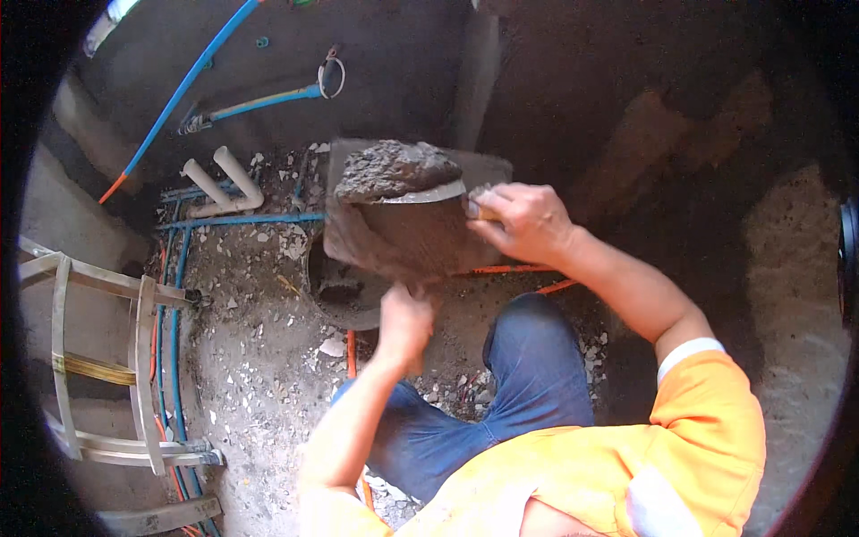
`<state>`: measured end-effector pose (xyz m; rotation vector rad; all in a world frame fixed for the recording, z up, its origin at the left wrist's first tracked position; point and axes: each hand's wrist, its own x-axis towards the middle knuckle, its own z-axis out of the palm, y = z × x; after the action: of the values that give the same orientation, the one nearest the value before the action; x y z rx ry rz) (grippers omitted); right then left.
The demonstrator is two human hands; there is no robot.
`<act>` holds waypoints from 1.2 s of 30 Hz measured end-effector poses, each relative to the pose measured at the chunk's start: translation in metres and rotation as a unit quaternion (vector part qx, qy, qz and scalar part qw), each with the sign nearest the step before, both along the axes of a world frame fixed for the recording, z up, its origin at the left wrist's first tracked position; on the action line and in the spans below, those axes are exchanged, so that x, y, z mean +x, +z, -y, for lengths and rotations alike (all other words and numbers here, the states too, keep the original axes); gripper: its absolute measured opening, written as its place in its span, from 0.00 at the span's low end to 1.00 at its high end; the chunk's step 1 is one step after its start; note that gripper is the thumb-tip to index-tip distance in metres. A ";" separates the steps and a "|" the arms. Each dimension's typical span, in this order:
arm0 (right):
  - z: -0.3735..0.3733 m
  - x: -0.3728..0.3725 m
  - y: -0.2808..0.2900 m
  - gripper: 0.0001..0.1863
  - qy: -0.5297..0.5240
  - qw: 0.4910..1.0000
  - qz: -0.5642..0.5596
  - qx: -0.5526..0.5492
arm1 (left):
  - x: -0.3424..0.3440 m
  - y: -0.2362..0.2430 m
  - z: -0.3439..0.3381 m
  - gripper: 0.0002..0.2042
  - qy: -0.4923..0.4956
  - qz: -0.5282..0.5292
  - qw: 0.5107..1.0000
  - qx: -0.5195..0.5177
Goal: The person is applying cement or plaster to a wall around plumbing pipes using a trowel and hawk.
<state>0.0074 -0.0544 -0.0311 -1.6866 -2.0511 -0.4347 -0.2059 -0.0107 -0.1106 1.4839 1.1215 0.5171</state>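
My right hand grips the handle of a steel trowel, whose blade lies along a heap of wet grey mortar at the upper left of a flat mortar board. My left hand is closed beneath the board's front edge, apparently round its handle; that part is blurred and partly hidden. The board is tilted and smeared with grey mortar. Below its left part, a round dark container shows with grey material inside, partly covered by the board.
My bent legs are below. A wooden ladder-like frame stands at left beside blue pipes and orange pipes. White elbow pipes sit by the back wall, which carries blue tubing. Rubble is scattered on the floor.
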 end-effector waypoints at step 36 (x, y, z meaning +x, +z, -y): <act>-0.009 0.228 0.181 0.26 -0.160 0.973 -0.006 -0.166 | 0.083 -0.014 0.001 0.07 -0.071 0.065 0.980 -0.174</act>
<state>0.2354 -0.0453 0.1494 -2.2271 -1.9265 -0.1837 -0.1224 -0.0115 -0.1241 1.1960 0.9402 0.2944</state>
